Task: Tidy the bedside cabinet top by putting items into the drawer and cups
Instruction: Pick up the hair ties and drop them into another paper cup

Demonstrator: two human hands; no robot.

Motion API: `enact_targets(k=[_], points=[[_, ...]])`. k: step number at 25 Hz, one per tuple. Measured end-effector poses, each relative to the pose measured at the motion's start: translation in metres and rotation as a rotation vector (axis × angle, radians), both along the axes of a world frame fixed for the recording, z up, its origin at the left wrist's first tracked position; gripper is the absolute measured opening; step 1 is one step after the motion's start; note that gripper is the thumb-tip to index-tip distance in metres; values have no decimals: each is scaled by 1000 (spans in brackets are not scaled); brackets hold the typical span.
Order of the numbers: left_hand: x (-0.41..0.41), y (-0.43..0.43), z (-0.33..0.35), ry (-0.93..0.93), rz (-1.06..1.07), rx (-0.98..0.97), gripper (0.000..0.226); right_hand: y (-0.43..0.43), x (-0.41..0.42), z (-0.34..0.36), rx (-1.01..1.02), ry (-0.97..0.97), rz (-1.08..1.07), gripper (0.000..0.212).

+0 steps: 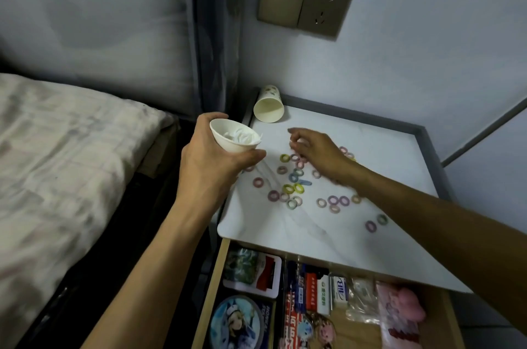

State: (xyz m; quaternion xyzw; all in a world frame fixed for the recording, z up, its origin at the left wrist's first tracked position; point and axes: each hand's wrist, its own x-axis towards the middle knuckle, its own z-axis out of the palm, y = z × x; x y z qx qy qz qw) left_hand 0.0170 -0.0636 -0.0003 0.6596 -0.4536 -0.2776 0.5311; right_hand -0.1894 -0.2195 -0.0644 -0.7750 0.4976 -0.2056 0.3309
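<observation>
Head camera looks down on a white marbled cabinet top with a grey raised edge, set in a corner beside a bed on the left. The left hand is raised just off the cabinet's left edge and grips a small white paper cup, thumb on the near side and the other fingers wrapped round the far side; the cup is tilted with its mouth toward the right, and something white and crumpled lies inside it. The right hand reaches in from the right and hovers over the middle of the top, its fingers curled downward and close together; the hand is blurred, so it cannot be told whether they pinch anything. Many small coloured rings, in pink, yellow-green, blue and purple, lie scattered across the top, thickest under and near the right hand, with a few strays toward the near right. A second paper cup, printed with a pattern, lies on its side in the far left corner, mouth facing the camera. Below the near edge, the wooden drawer stands open and holds a round badge with a cartoon figure, printed packets, a white eraser and a clear bag with pink things in it. On the far wall hangs a bronze socket plate.
</observation>
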Motion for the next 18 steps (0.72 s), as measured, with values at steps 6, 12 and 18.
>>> enact_targets(k=[6,12,18], points=[[-17,8,-3,-117,-117,53,71,37,12,104,-291,-149,86,11],[-33,10,1,-92,-188,5,69,84,45,132,-324,233,603,18],[-46,14,4,-28,-248,-33,66,107,32,123,-255,28,343,17]])
